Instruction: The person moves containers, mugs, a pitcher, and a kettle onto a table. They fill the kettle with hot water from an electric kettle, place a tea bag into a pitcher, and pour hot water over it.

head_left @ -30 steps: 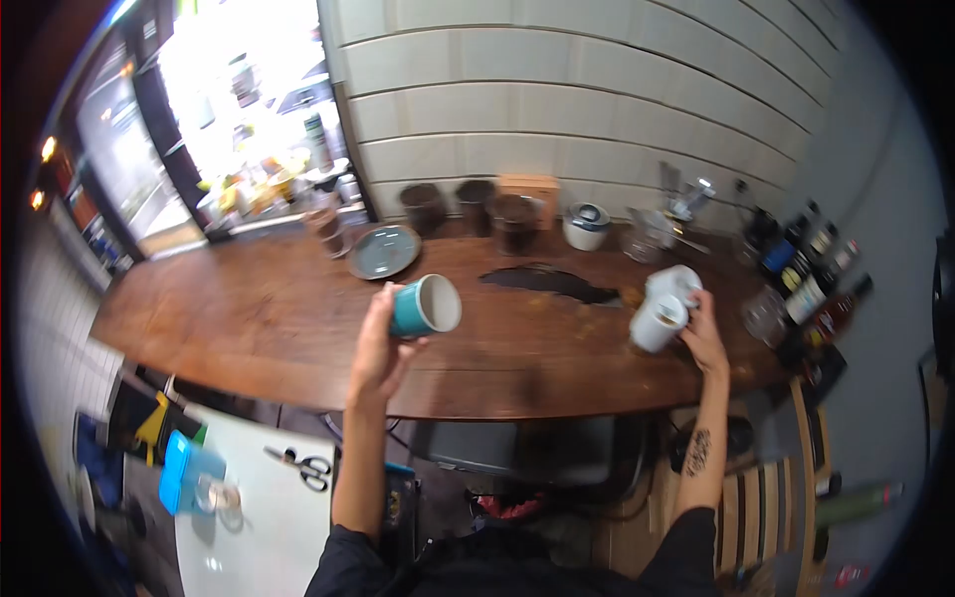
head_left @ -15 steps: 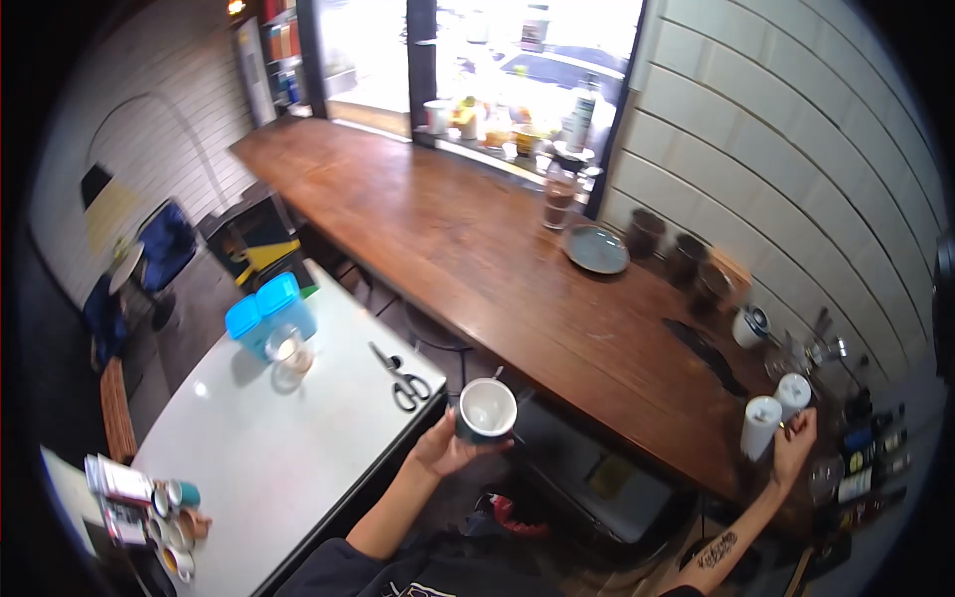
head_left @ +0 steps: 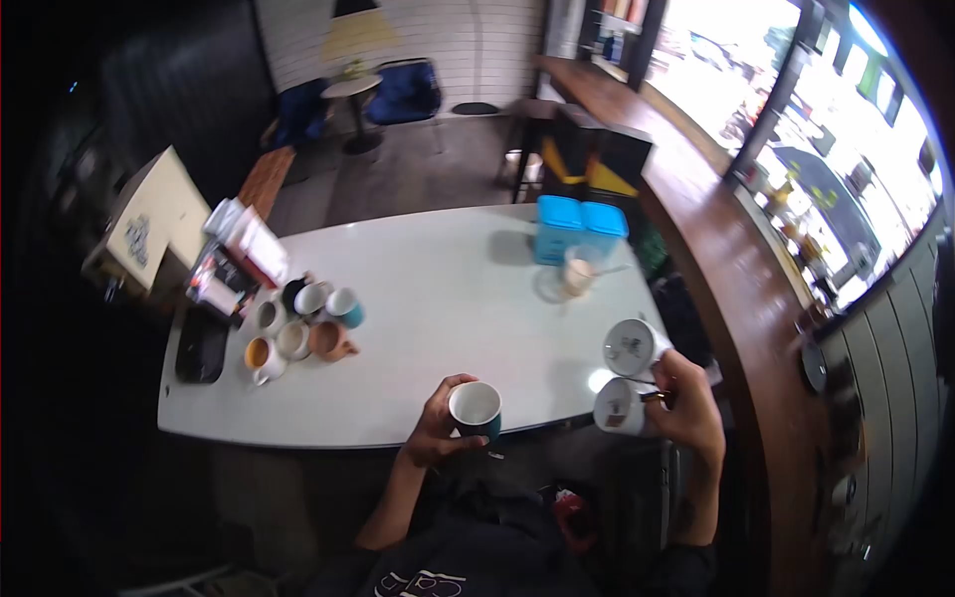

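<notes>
My left hand (head_left: 436, 428) is wrapped round a dark teal cup (head_left: 479, 426) with a white inside, held upright at the table's near edge. My right hand (head_left: 691, 403) grips two white mugs (head_left: 637, 346) together on their handle side. One is above the other, both tilted with dark-marked round ends facing left. They hang over the right end of the white table (head_left: 428, 318). Several assorted cups stand grouped on the table's left side, among them a brown mug (head_left: 328, 341) and a teal-and-white cup (head_left: 345, 307).
Blue-lidded containers (head_left: 560, 214) and a glass with pale contents (head_left: 578, 274) stand at the table's far right. A black tray (head_left: 202, 350) lies at the left end, near upright papers (head_left: 261, 249). The wooden counter (head_left: 711, 269) runs along the right.
The view has swung left from the counter to the white table. My right hand has lifted the two white mugs off the counter. My left hand still holds the teal cup.
</notes>
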